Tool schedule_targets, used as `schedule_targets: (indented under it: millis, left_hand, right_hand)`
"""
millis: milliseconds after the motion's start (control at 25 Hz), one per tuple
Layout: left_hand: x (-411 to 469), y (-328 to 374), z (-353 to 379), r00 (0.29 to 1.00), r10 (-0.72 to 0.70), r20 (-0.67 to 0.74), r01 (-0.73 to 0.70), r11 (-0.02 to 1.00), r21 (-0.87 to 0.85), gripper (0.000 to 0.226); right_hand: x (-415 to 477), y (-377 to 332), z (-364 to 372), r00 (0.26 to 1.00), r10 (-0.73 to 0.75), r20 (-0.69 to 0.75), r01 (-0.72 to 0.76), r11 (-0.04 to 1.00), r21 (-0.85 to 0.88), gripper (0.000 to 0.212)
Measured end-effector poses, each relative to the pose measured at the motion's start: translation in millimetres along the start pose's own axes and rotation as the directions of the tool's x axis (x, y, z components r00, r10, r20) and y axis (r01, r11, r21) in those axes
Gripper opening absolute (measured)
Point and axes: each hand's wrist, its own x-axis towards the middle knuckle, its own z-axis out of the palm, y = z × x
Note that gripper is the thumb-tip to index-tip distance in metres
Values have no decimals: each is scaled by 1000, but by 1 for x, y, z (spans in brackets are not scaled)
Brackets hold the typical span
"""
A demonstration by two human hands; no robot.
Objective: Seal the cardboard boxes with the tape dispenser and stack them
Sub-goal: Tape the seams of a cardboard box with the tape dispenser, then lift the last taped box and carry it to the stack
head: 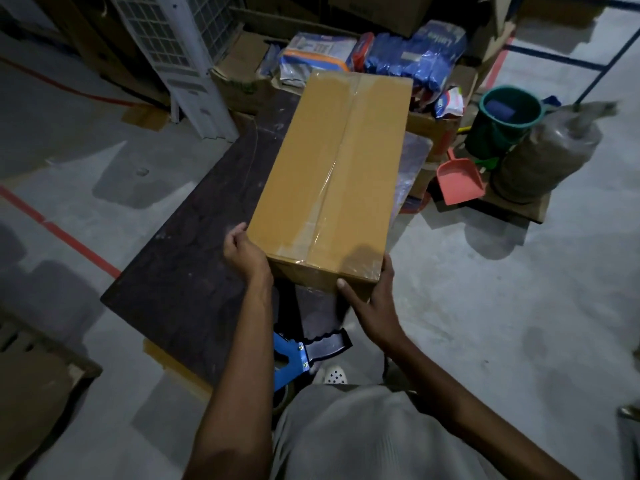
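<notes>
Here, a long cardboard box (332, 174) sits lengthwise away from the person, above a dark, scuffed surface (194, 271), with its far end reaching past the surface's far edge. Clear tape runs down the top seam and folds over the near end (it catches the light in wrinkles). Whether the box's underside rests on the surface or is lifted cannot be told.

The left hand (242, 252) has its grip clamped on the near left corner of the box, fingers curled against the side wall. The right hand (372, 299) clasps the near right corner, thumb pressed on the near end face and the other fingers wrapped round the corner out of sight.

A blue tape dispenser (294, 355) lies at the near edge of the surface, between the forearms and partly hidden by the left one.

To the right, on the floor, stand a green bucket (498, 133), a red dustpan (457, 181) and a bulging clear plastic sack (547, 157). Blue packets (415, 60) lie heaped in open cartons beyond the box, and a white air cooler (180, 57) stands at the far left.
</notes>
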Motion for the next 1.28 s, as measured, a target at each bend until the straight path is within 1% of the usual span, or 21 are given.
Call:
schedule_targets:
  millis: [80, 160, 200, 240, 280, 360, 400, 480, 600, 680, 760, 840, 920, 1080, 1160, 1280]
  left_hand:
    - [-31, -5, 4, 998, 42, -50, -44, 999, -32, 29]
    - [-53, -7, 15, 992, 50, -119, -51, 999, -9, 34]
    - [-59, -8, 24, 990, 63, -129, -64, 998, -6, 32]
    - [-69, -4, 31, 992, 70, -107, -72, 997, -14, 28]
    - [-79, 6, 41, 991, 87, -100, -90, 996, -28, 29]
    - [-96, 29, 67, 975, 200, -97, -201, 980, -2, 43]
    - [-100, 43, 84, 965, 237, -109, -239, 971, -8, 49]
    - [-110, 74, 119, 951, 280, -128, -287, 957, -43, 47]
    - [-116, 108, 157, 927, 310, -211, -334, 938, -88, 38]
    - [-127, 123, 173, 917, 313, -249, -351, 928, -123, 34]
    - [-139, 139, 186, 912, 312, -264, -356, 924, -138, 36]
    - [-153, 157, 192, 901, 330, -281, -372, 921, -112, 35]
    - [-164, 179, 193, 875, 379, -301, -419, 904, -81, 35]
    - [-177, 214, 178, 832, 420, -363, -473, 879, -67, 41]
    - [-183, 224, 163, 806, 444, -393, -502, 863, -55, 43]
    - [-195, 230, 131, 775, 451, -442, -535, 841, -81, 46]
  right_hand:
    - [13, -2, -5, 1000, 23, 1, -23, 1000, 16, 104]
    - [31, -8, -20, 999, 36, 1, -36, 997, 71, 106]
    - [43, -14, -31, 999, 31, -8, -30, 995, 92, 105]
    - [54, -20, -41, 999, 18, -33, -15, 995, 103, 100]
    - [69, -32, -52, 996, 1, -86, 6, 996, 91, 95]
    - [106, -63, -70, 975, -9, -223, 24, 998, 62, 84]
    - [129, -81, -78, 965, 2, -264, 21, 996, 84, 80]
    - [173, -121, -98, 955, -23, -297, 63, 990, 126, 76]
    - [230, -172, -124, 936, -123, -328, 165, 981, 101, 75]
    - [253, -197, -137, 935, -147, -322, 189, 977, 103, 69]
    - [264, -215, -150, 941, -138, -308, 185, 974, 130, 66]
    - [266, -232, -161, 948, -143, -286, 197, 966, 169, 65]
    - [265, -252, -167, 948, -180, -261, 235, 952, 196, 65]
    - [253, -288, -174, 939, -269, -215, 311, 929, 199, 65]
    - [244, -295, -174, 939, -295, -175, 329, 919, 216, 64]
    - [218, -303, -166, 926, -361, -110, 377, 896, 236, 64]
